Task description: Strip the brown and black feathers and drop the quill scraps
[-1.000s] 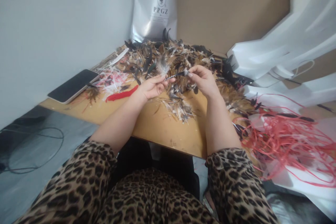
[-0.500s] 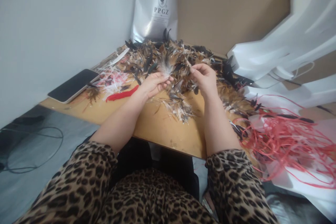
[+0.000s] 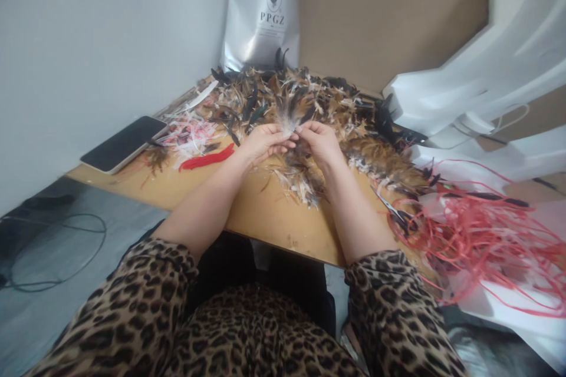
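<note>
We saw the feather tuft pinched by its base in the left hand, long axis near-to-far toward the feather pile, right hand equally near, rightward, grip unclear.

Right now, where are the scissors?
Head view, right side: the scissors lie between the right forearm and the tangle of red strips, just below the brown feathers.
</note>
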{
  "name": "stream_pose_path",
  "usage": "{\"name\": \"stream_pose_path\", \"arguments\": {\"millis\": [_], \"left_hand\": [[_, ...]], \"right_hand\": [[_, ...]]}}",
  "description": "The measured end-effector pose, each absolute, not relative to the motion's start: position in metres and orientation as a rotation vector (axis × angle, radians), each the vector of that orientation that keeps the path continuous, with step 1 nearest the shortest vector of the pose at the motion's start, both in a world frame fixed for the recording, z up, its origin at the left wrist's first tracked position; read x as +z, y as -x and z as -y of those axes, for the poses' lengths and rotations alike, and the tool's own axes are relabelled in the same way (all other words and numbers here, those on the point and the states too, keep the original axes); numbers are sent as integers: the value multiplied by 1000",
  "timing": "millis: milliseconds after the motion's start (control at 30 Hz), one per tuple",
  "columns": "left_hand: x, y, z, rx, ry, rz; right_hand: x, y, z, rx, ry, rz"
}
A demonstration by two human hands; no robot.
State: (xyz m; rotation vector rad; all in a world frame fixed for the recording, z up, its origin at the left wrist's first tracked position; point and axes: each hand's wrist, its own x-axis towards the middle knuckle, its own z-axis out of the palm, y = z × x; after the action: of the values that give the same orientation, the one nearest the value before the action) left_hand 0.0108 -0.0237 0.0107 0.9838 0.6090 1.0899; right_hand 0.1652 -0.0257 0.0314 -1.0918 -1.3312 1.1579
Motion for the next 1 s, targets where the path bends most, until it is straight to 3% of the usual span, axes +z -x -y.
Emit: {"name": "stream_pose_path", "arguments": {"millis": [333,533,667,833,1000], "left_hand": [[-1,-9,7,1150,-629,-706],[-2,-12,8,1195,-589,-698],[-3,-5,4,1219,-539,-698],[-1,2,1,1295,-491,-651],[0,3,0,1326,-491,-621]], "right_hand": [[50,-169,27,1050,1041,1523],[68,-107,-16,874,1035,1911],[75,-74,-53,677,994,1788],[73,-110,-43,609,1018,1673],[37,-166,-13,468,1253,1718]]}}
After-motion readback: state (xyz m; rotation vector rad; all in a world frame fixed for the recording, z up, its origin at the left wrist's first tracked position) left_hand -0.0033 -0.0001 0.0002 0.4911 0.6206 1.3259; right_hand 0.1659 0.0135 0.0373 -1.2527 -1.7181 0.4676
